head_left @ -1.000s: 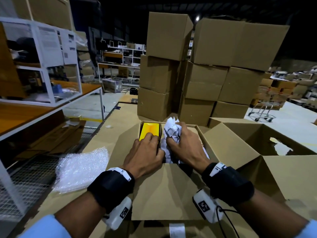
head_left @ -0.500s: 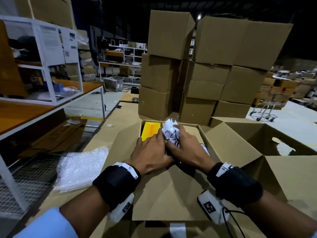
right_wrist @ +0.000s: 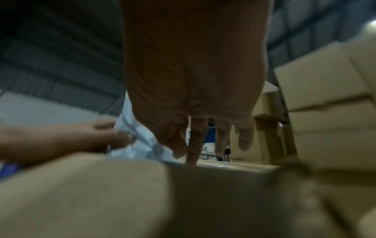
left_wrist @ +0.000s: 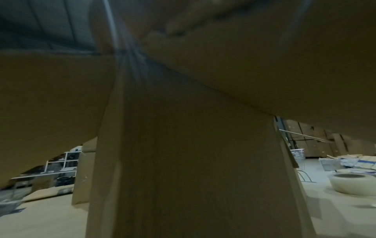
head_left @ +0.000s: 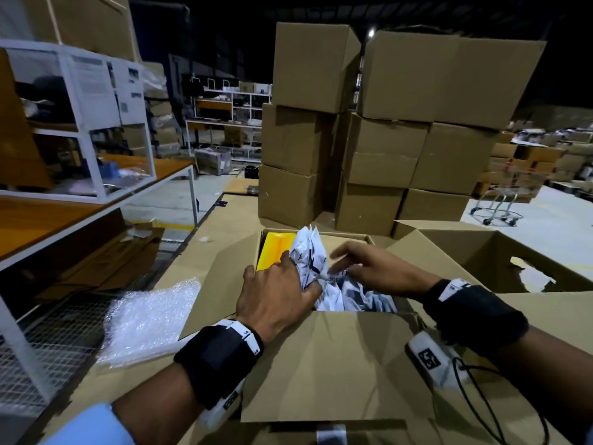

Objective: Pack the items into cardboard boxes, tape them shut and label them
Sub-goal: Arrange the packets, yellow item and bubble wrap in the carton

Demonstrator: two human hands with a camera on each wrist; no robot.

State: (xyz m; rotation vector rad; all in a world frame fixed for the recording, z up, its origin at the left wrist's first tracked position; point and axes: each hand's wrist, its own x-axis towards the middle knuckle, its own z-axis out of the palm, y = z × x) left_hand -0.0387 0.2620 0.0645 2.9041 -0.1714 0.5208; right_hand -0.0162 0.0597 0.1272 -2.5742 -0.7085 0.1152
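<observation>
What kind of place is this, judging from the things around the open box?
Most likely a warehouse or packing area. Sealed cardboard boxes stand stacked behind the open box, white metal shelving stands at the left, and a wheeled cart waits on the bare floor at the right.

We see bubble wrap (head_left: 144, 319) at the table's left edge, white shelving (head_left: 93, 130) beyond it, and a trolley (head_left: 500, 200) far right.

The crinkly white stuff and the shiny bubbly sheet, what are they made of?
The white stuff looks like matte printed paper: sharp creases, dark print. The left hand grips it. The bubbly sheet looks like clear glossy plastic bubble wrap: tiny glinting bumps.
</observation>
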